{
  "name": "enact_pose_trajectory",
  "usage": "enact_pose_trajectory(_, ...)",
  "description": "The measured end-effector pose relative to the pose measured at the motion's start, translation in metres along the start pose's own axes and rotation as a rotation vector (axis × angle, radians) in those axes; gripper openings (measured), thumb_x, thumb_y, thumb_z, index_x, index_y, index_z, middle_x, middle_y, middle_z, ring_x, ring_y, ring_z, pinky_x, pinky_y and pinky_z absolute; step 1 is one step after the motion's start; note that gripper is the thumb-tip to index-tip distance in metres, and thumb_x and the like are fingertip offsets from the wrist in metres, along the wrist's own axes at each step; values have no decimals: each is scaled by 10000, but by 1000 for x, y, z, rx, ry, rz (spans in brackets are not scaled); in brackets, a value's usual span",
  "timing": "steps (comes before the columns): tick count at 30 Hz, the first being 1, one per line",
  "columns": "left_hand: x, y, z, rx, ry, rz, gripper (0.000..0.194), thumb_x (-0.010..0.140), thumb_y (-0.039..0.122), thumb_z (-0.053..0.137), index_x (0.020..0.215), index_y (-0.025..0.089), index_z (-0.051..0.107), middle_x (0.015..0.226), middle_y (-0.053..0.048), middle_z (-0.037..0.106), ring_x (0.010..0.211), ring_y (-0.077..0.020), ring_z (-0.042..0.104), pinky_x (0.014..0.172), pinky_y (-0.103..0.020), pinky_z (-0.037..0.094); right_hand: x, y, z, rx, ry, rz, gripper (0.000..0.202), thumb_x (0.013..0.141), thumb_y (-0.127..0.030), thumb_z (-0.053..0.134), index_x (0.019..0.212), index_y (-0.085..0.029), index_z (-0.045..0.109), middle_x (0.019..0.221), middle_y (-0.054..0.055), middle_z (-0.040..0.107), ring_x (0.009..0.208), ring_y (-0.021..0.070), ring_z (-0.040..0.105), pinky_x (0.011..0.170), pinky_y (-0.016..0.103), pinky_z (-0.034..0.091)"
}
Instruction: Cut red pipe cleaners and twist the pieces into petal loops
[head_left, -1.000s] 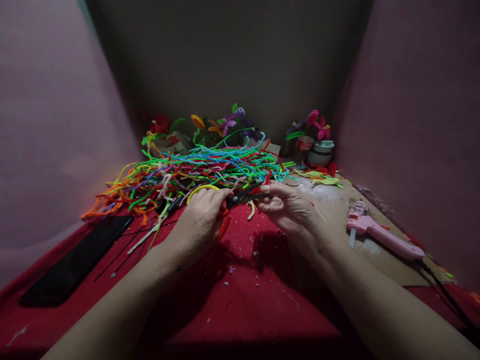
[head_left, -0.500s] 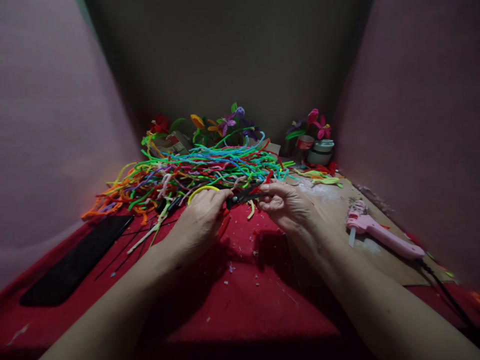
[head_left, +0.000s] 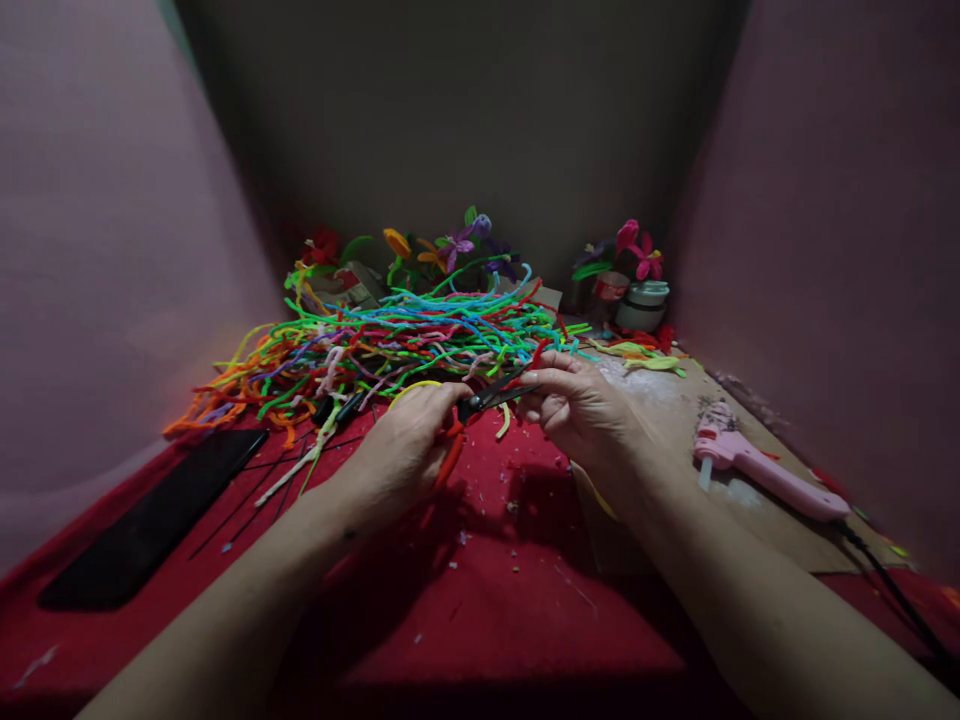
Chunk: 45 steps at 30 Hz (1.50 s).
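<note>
Red cloth [head_left: 480, 620] is covering the table. Left hand [head_left: 409, 435] is closing around red-handled scissors [head_left: 474, 403], blades pointing at the right hand [head_left: 574, 400], whose fingers are pinching a red pipe cleaner [head_left: 538, 352] beside them.

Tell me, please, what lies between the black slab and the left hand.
The head view shows dark rods and pale fuzzy stems between the black slab and left hand.

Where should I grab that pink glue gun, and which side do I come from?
Best by the middle of its long pink handle, I'd say, coming down from the right. The glue gun lies on its side, with the handle slanting out right and toward you. The black cord is at one end and the chunky head at the other.
</note>
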<state>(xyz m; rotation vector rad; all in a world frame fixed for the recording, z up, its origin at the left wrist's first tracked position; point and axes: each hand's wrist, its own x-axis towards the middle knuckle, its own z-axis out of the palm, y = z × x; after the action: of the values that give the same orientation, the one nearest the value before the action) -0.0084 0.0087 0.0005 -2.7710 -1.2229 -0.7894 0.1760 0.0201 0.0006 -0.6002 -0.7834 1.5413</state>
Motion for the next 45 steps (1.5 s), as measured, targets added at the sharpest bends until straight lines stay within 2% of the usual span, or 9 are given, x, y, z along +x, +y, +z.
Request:
enact_pose_trajectory(9,-1,-3,4,64,23,46,325,784,86,383,1090,139,478,1003,-93,594,943,-191,530,830,-341,435,1,0,-2,11,3,78,175,494,-24,616,559,-151,514,573,-32,574,520,80,487,491,228,342)
enact_pose_trajectory(16,-3,-7,10,146,52,71,300,822,129,382,1109,131,472,977,-99,592,913,-205,533,813,-368,444,0,-2,-1,67,93,203,220,500,-15,585,443,-150,421,381,-63,414,360,29,309,354,184,207)
enact_pose_trajectory(20,-4,-8,11,183,58,75,299,844,145,374,1128,128,465,967,-99,591,920,-205,532,815,-363,448,1,-2,-3,115,103,247,263,510,-10,575,423,-162,379,348,-66,357,339,25,261,328,179,193)
enact_pose_trajectory(29,-5,-6,8,276,39,57,309,844,131,366,1137,129,464,935,-106,589,901,-202,546,784,-351,463,1,-2,-3,161,81,256,271,534,-3,562,441,-163,365,351,-65,347,345,22,263,328,169,195)
enact_pose_trajectory(36,-7,-7,7,348,52,93,306,851,129,359,1140,112,458,921,-105,602,899,-207,564,762,-318,466,0,-3,-1,117,145,231,217,534,17,539,455,-147,422,380,-53,394,355,17,241,339,174,180)
enact_pose_trajectory(41,-6,-6,7,296,40,6,228,851,156,349,1011,138,511,793,-61,610,703,-163,578,622,-264,450,0,-1,-2,115,120,204,190,520,20,537,481,-145,452,397,-49,427,368,21,267,353,181,184)
enact_pose_trajectory(45,-2,-7,4,73,144,-156,261,825,194,414,1070,168,499,850,-42,616,729,-147,581,665,-255,450,-2,0,-1,95,91,183,189,501,14,551,479,-145,451,435,-40,477,397,32,335,366,186,200)
